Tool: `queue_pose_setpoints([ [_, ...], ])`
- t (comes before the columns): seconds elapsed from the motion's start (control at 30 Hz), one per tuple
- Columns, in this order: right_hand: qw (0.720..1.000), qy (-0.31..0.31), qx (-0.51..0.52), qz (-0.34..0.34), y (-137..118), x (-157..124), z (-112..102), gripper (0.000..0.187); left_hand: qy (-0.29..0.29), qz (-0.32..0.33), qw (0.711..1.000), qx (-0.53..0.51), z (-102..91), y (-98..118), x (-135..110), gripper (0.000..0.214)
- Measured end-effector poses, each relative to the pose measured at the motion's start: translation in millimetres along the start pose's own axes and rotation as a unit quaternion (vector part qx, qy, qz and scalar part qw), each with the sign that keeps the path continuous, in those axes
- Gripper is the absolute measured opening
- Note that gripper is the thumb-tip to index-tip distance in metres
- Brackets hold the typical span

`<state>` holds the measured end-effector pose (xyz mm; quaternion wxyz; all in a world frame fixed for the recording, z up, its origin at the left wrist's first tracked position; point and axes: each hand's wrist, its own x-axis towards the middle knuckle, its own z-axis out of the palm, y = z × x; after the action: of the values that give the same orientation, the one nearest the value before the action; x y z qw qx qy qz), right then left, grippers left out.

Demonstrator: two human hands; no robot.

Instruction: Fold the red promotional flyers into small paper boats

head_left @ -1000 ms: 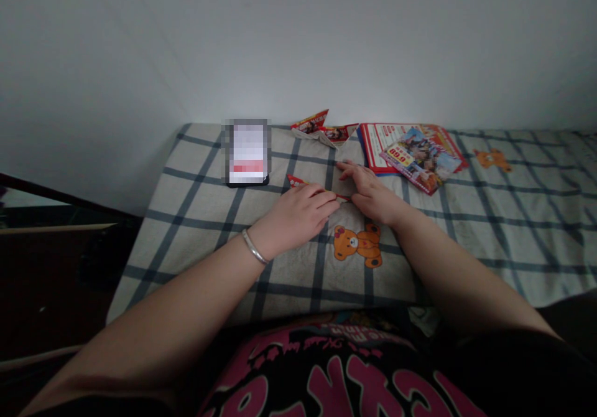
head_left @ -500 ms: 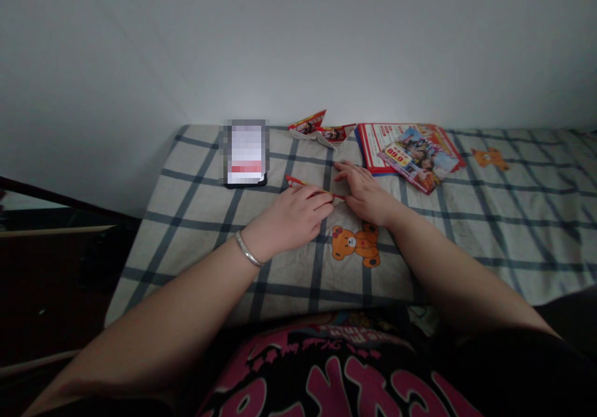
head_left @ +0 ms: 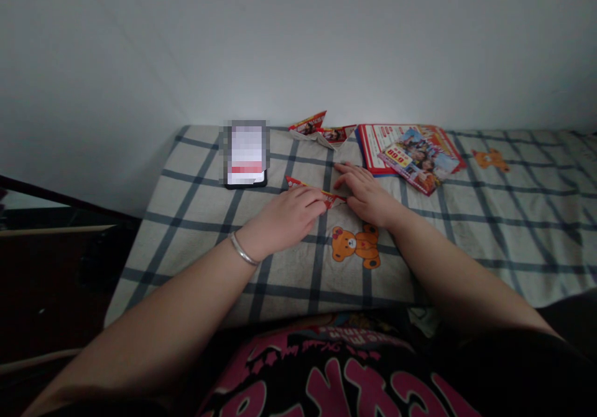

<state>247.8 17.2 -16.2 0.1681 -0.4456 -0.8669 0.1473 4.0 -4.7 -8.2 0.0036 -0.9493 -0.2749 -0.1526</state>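
A narrow folded piece of red-and-yellow printed paper (head_left: 332, 201) lies on the checked cloth, with its pointed left end showing beyond my fingers. My left hand (head_left: 291, 215), a silver bangle at its wrist, rests over the middle of this paper. Its fingers lie along the fold and press down; the thumb is hidden. At the paper's right tip is my right hand (head_left: 366, 194), palm down, fingers spread on the cloth and thumb touching the tip or just beside it.
Behind my hands stand folded red paper pieces (head_left: 321, 132) by the wall. Right of them lies a stack of printed flyers (head_left: 373, 146) with a glossy flyer (head_left: 420, 162) on top. A phone (head_left: 246, 177) with a lit, blurred screen is at left. The cloth (head_left: 196, 180) has printed bears.
My left hand has slid slightly left and toward me along the folded paper, uncovering more of its right part. My right hand stays nearly where it was.
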Motion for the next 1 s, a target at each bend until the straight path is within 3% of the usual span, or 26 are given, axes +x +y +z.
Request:
queue_pose_setpoints([
  [0.2,1.000,0.003,-0.015,-0.002,-3.6,0.1,-0.7,0.024,0.023,-0.060,0.998,0.001,6.3,0.5,-1.0,0.037],
  [0.37,0.999,0.016,-0.030,-0.010,-7.1,-1.1,0.6,0.025,0.025,-0.124,0.992,0.003,8.9,0.7,-1.8,0.053],
  [0.5,0.999,0.025,-0.030,-0.013,-8.7,-1.1,1.7,0.026,0.019,-0.117,0.993,0.000,10.2,0.8,-0.1,0.052],
  [0.77,0.998,0.054,0.004,-0.035,-7.2,1.1,5.9,0.014,0.085,-0.068,0.993,-0.045,9.4,-3.1,0.3,0.041],
  [1.0,0.992,0.090,0.072,-0.041,-11.6,2.6,4.0,0.007,0.160,-0.126,0.978,-0.038,-1.4,-0.2,0.5,0.044],
])
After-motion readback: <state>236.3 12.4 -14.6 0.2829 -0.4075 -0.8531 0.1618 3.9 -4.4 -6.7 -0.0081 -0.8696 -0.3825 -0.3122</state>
